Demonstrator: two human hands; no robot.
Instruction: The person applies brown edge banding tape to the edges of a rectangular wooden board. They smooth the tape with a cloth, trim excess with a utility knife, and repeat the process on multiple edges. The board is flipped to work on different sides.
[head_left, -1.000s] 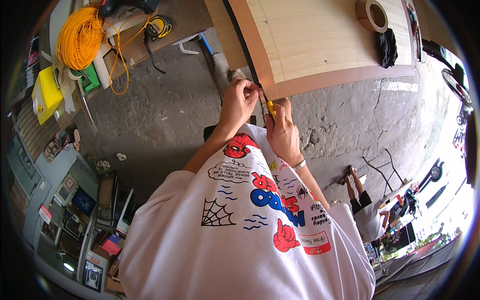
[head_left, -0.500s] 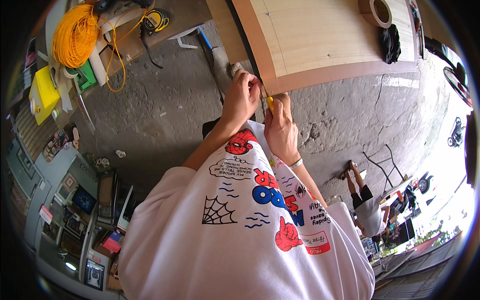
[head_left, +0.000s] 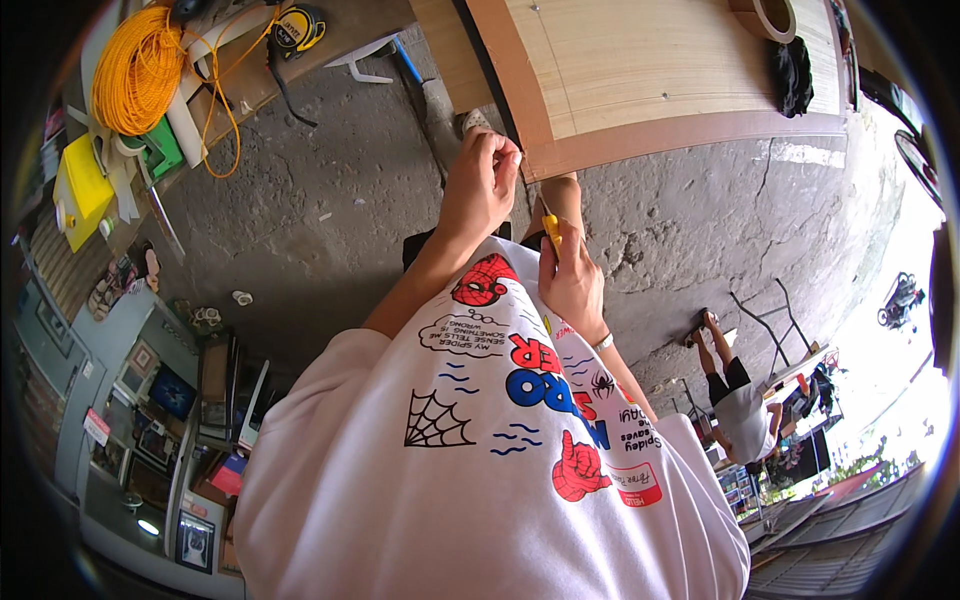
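Observation:
A pale wooden panel (head_left: 650,70) bordered with brown tape (head_left: 540,135) lies ahead, a tape roll (head_left: 786,22) and a crumpled black item (head_left: 795,80) on it. My left hand (head_left: 482,185) is closed in a pinch at the panel's near-left corner; what its fingertips hold is too small to make out. My right hand (head_left: 574,280) grips a yellow cutter (head_left: 551,232) with its blade pointing up, below that corner and apart from the tape. My leg (head_left: 566,200) shows beneath the panel's edge.
At the upper left, a bench holds a coil of orange rope (head_left: 135,70), a tape measure (head_left: 296,30) and a yellow object (head_left: 85,185). A person (head_left: 740,420) stands at the lower right beside a black metal frame (head_left: 765,325). Cracked concrete floor (head_left: 680,225) surrounds me.
My right hand and the cutter have drawn back down from the corner, separating from my left hand. My left hand stays pinched, shifted slightly up in view along with the panel.

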